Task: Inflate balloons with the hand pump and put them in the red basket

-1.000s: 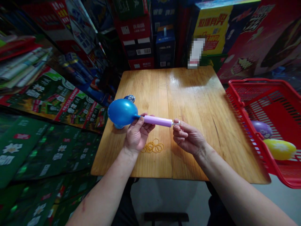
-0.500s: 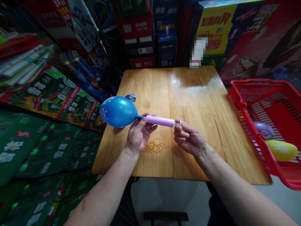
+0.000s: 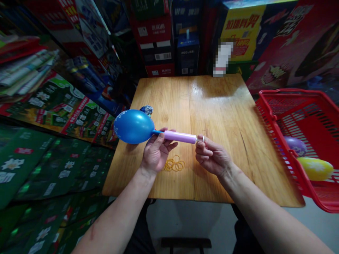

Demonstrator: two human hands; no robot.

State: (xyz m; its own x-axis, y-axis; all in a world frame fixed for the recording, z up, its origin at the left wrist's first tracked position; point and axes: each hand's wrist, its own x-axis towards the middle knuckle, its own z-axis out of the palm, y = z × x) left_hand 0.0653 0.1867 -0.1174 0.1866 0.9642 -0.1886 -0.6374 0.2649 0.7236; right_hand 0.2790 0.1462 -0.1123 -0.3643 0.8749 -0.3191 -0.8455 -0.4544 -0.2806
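A blue balloon with white printed flowers is inflated, its neck fitted over the tip of a lilac hand pump. My left hand is closed around the pump's front end and the balloon's neck, thumb on top. The fingers of my right hand are curled at the pump's white handle, which sits close against the barrel. Below my left hand, several yellow rubber bands lie in a loose pile on the wooden table. Behind the balloon, a dark blue patterned item is partly hidden.
On the right stands a red basket with a purple balloon and a yellow balloon inside. Green cartons crowd the left side. Stacked boxes line the table's far edge. A dark stool shows below.
The balloon has turned slightly, so less of its flower print shows. Both hands keep their hold on the pump, and the view has shifted a little.
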